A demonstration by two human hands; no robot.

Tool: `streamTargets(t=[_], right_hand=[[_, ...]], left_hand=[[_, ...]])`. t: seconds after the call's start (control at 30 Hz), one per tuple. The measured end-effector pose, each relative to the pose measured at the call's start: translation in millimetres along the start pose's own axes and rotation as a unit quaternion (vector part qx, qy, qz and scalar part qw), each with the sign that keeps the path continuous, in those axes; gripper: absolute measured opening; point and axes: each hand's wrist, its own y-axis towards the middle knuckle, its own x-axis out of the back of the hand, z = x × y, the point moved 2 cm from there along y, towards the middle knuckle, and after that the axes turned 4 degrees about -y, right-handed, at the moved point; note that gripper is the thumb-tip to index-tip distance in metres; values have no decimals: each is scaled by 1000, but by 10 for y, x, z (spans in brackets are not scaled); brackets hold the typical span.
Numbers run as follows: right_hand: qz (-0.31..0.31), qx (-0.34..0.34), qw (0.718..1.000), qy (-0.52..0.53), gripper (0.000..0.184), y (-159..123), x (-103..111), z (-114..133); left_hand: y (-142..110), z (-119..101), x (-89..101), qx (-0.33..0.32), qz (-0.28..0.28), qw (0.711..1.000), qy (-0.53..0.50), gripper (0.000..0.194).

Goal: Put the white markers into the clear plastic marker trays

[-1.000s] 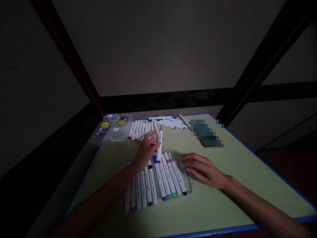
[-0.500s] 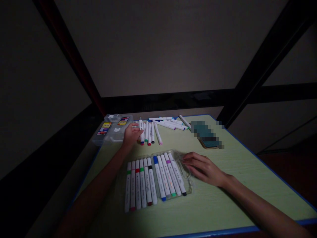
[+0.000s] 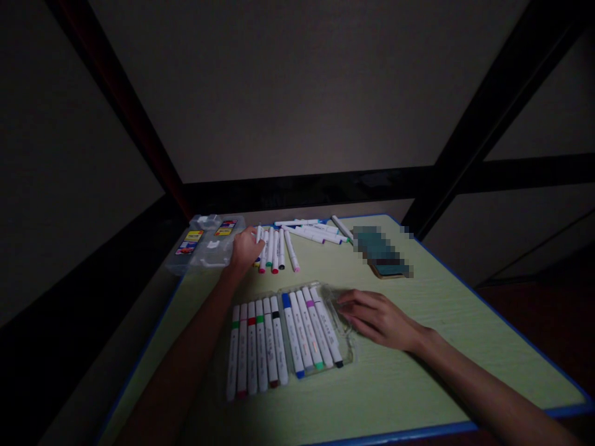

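Observation:
My left hand (image 3: 245,251) is at the far left of a row of white markers (image 3: 275,251) with coloured ends. Its thumb and fingers are closed on one marker (image 3: 259,234), which they partly cover. Nearer me lies a clear plastic case (image 3: 349,354) with two groups of white markers side by side in it. My right hand (image 3: 374,317) is at the right end of this case, its bent fingers gripping the clear edge. The fingertips are dim and partly blurred against the plastic.
A second clear plastic case (image 3: 204,253) with coloured labels sits at the table's back left. Several loose markers (image 3: 316,232) lie crossed at the back. A phone-like teal object (image 3: 379,251), partly pixelated, rests to the right. The green table (image 3: 446,371) has a blue edge; a wall stands behind.
My left hand has lowered the marker beside the left end of the row, and less of it shows. My right hand stays at the case. The whole view has shifted slightly.

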Motion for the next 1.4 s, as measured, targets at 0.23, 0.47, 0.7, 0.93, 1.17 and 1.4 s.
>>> streamTargets(t=[0.23, 0.47, 0.7, 0.93, 1.17, 1.4], right_hand=[[18, 13, 1000, -9, 20, 3, 0, 17], [18, 14, 1000, -19, 21, -4, -7, 22], [22, 16, 999, -30, 22, -5, -13, 12], [23, 20, 999, -26, 22, 2, 2, 19], [25, 17, 999, -30, 20, -1, -8, 13], [24, 10, 1000, -10, 19, -3, 8, 11]], left_hand=[[8, 94, -61, -6, 1, 1000, -8, 26], [-5, 71, -101, -9, -3, 1000, -1, 26], [-5, 42, -109, -14, 3, 1000, 1, 22], [-18, 40, -115, -24, -3, 1000, -6, 20], [2, 47, -99, -50, -16, 998, -21, 18], [16, -33, -1, -97, 0, 994, -54, 21]])
